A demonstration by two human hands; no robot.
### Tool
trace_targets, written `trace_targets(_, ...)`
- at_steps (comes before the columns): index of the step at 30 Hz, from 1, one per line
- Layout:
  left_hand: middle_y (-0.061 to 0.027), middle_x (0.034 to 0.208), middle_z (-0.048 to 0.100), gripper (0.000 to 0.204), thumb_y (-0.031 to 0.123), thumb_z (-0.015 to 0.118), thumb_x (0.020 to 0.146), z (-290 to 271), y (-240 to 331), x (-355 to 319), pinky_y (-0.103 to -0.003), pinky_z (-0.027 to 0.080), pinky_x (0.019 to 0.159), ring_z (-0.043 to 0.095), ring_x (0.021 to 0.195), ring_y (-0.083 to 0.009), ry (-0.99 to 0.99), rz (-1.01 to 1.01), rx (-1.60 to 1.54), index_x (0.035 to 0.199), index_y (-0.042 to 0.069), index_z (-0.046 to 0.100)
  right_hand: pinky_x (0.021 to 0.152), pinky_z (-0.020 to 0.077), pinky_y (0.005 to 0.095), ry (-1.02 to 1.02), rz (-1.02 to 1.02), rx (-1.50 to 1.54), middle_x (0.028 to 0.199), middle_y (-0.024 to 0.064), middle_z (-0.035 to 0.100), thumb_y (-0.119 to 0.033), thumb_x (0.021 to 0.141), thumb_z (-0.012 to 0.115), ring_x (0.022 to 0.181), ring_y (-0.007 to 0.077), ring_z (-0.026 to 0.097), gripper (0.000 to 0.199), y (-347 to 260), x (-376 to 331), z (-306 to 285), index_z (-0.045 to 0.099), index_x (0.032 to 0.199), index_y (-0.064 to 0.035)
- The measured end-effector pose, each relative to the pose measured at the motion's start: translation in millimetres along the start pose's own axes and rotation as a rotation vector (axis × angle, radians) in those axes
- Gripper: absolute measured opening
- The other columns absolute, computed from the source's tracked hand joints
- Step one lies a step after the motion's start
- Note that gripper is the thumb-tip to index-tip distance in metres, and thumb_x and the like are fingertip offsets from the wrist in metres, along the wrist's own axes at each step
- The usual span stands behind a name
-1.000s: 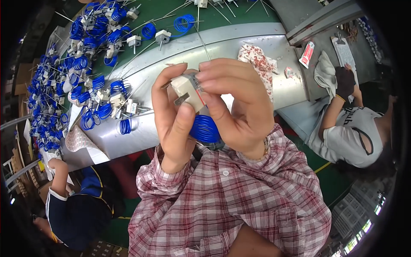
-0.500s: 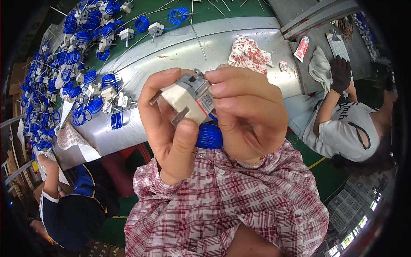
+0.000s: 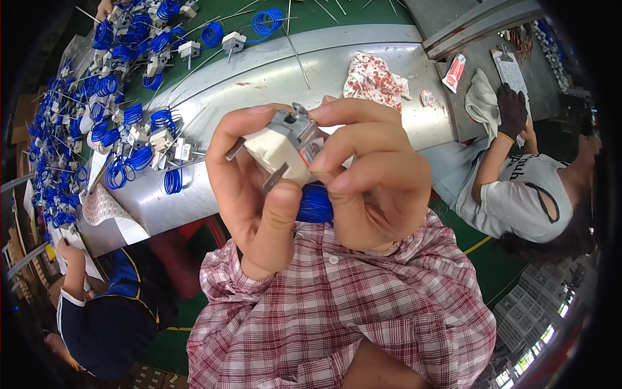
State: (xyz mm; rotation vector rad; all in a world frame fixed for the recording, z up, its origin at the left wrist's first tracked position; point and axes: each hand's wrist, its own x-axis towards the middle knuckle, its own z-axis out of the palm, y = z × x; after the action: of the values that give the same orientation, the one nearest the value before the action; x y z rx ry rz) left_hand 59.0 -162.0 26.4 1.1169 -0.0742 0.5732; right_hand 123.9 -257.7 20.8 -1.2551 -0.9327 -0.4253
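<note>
A capillary thermostat (image 3: 275, 154), with a cream-white body, a grey metal top and flat metal terminals, is held up in front of my chest. My left hand (image 3: 249, 194) grips it from the left, thumb below beside a terminal and fingers curled up to the grey top. My right hand (image 3: 382, 178) is closed on its right side; the index fingertip is by the small metal part on top, the other fingertips against the printed label, partly covering it. Its blue coiled tube (image 3: 315, 205) hangs beneath the body, between my hands, partly hidden by the right one.
Many similar thermostats with blue coils (image 3: 139, 155) heap along the left of the metal worktable (image 3: 214, 104). A red-stained cloth (image 3: 374, 81), a red-and-white tube (image 3: 455, 72) and a clipboard (image 3: 512, 71) lie ahead and right. Co-workers sit on both sides, one wearing a dark glove (image 3: 512, 113).
My right fingers have shifted lower on the label, covering more of it, and spread apart. The thermostat stays in both hands, slightly turned. A person's hand now appears at the far upper left.
</note>
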Motion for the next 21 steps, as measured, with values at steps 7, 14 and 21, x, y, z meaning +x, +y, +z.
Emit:
trace_targets(7,-0.0204,0.119,0.041,0.058,0.019,0.061,0.085,3,-7,0,-0.035,0.039,0.091,0.047,0.105,-0.0236,-0.020,0.070,-0.019,0.127,-0.004,0.028,0.075,0.0492,0.0335,0.217,0.031,0.028,0.091,0.0144,0.060,0.009,0.074,0.063,0.090,0.0273,0.059,0.023,-1,-1,8,0.055,0.094,0.0016)
trace_targets(14,-0.0211,0.119,0.041,0.054,0.016,0.061,0.084,-1,-10,-3,-0.035,0.037,0.093,0.045,0.108,-0.0237,-0.048,0.110,0.076,0.124,-0.005,0.032,0.070,0.0447,0.0315,0.156,0.038,-0.049,0.088,0.0134,0.060,0.008,0.075,0.062,0.083,0.0246,0.054,0.026,3,0,2,0.051,0.098,0.0023)
trace_targets(21,-0.0204,0.122,0.040,0.054,0.013,0.059,0.085,5,-11,-3,-0.033,0.037,0.092,0.045,0.107,-0.0227,-0.039,0.089,0.124,0.126,-0.006,0.031,0.060,0.0351,0.0263,0.180,0.054,-0.129,0.082,0.0102,0.056,0.009,0.072,0.059,0.074,0.0178,0.040,0.023,2,-4,10,0.043,0.081,-0.0048)
